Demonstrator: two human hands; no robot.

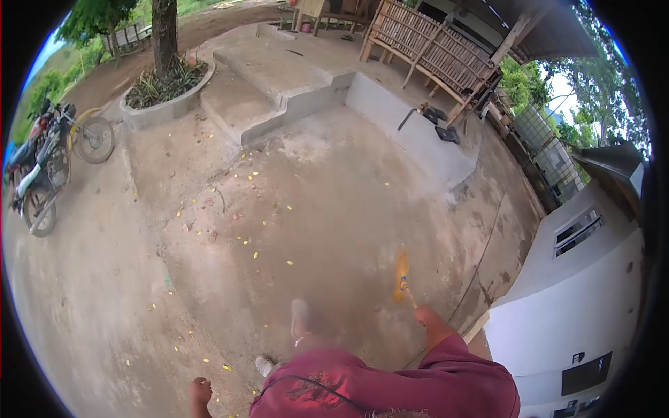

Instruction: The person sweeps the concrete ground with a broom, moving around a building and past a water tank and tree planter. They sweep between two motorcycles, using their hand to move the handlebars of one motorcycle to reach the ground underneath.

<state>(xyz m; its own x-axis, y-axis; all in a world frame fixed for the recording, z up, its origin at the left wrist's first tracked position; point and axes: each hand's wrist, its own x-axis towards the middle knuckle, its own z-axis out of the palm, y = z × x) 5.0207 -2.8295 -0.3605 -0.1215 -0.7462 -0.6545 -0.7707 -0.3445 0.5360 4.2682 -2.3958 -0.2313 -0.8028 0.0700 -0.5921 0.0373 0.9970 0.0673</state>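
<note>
My right hand (423,315) is closed around the handle of a broom (402,277), whose yellow-orange bristles point away from me over the concrete ground (327,209). At the lower left, my left hand (201,390) hangs by my side with its fingers curled, and nothing shows in it. Small yellow leaves (256,255) are scattered over the ground, mostly left of the broom. Both of my feet show near the bottom centre, one blurred.
A motorcycle (49,164) stands at the left. Behind are a tree (164,38) in a round planter (167,111), raised concrete steps (265,125) and a bamboo railing (432,45). A white building (578,279) lies to the right.
</note>
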